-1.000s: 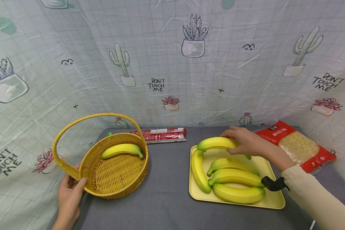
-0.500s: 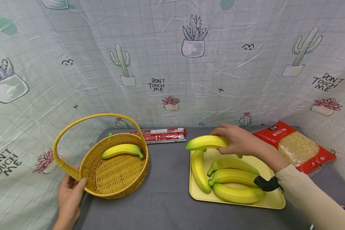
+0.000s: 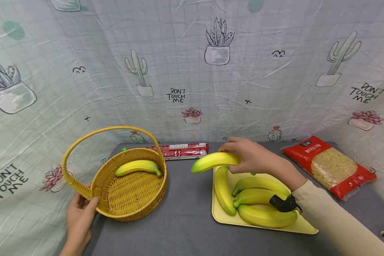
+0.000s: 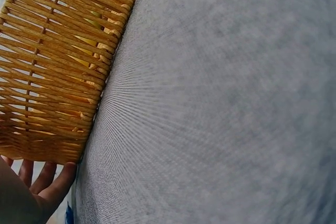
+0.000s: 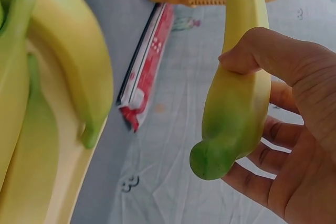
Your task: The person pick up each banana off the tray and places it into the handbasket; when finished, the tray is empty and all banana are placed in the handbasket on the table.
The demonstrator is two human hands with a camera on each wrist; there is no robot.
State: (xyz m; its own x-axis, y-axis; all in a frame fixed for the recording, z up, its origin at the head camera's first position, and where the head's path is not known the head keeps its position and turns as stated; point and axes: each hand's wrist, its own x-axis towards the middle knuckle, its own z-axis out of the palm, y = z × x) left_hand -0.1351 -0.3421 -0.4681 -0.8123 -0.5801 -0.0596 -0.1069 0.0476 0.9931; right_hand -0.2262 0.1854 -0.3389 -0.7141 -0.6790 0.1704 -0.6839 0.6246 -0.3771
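At eight o'clock I see the left hand [image 3: 80,215] apparently gripping the basket [image 3: 126,193], fingers partly hidden; one banana [image 3: 139,167] lies inside. Toward four, a second banana [image 3: 213,162], pinched by the right hand [image 3: 252,156], has its tip now past the tray [image 3: 219,215]'s rim: partway off.

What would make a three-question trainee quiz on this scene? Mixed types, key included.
1. Multiple choice. What does the right hand hold?
A) a shiny red plastic packet
B) a curved yellow-green banana
C) nothing

2. True or false: the left hand touches the round golden wicker basket.

3. Count: how many bananas can be seen lying on the rectangular pale-yellow tray?

Key: 1. B; 2. True; 3. Four.
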